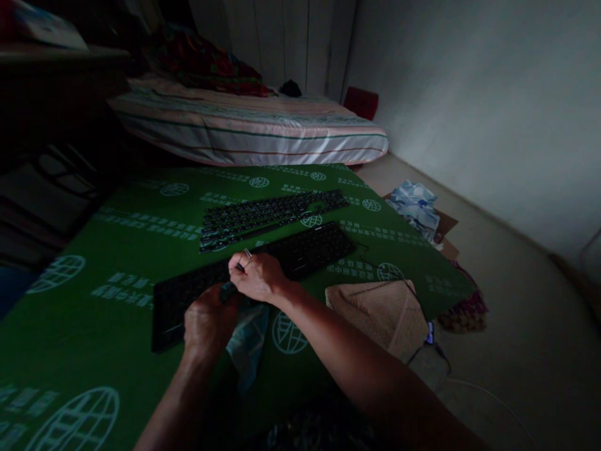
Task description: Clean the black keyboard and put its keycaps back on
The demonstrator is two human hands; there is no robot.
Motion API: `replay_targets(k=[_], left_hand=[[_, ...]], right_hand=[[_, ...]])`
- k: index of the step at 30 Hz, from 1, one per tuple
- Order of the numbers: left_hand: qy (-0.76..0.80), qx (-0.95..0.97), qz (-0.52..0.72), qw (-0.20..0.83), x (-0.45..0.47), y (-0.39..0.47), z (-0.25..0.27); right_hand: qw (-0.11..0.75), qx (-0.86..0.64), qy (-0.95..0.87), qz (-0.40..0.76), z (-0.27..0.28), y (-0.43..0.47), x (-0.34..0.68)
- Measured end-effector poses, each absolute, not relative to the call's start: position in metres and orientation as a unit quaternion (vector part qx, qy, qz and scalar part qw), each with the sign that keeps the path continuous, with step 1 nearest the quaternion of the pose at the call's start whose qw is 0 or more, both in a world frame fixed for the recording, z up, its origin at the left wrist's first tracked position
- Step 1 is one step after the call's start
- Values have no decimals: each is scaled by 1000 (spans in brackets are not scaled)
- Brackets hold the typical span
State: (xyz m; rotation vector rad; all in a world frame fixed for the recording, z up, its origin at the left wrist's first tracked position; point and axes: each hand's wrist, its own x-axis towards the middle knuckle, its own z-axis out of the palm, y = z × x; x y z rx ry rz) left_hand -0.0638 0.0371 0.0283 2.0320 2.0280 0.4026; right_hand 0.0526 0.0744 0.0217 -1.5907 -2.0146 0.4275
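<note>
A black keyboard base [323, 241] lies slantwise on the green table cover [154, 382]. Just behind it, loose black keycaps [244, 219] are laid out in keyboard order, with a gap towards the right side. My left hand [210, 319] is closed over the front edge of the base, gripping a bluish cloth [250, 338] that hangs down below the fingers. Beside it, my right hand [259, 275] pinches something small and dark; a short silvery piece shows at its fingertips, too small to name. Both hands nearly meet above the base and hide part of it.
A beige folded towel [380, 313] lies at the table's right edge, with a dark cable [416, 357] beside it. Crumpled blue-white plastic [416, 203] sits on the floor to the right. A bed [263, 131] with striped bedding stands beyond the table.
</note>
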Motion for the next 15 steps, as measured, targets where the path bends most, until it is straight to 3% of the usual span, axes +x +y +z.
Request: replay_targets(k=[15], left_hand=[[672,729,72,107,-82,40,30]], right_hand=[[305,-577,-737,173,18,67,49]])
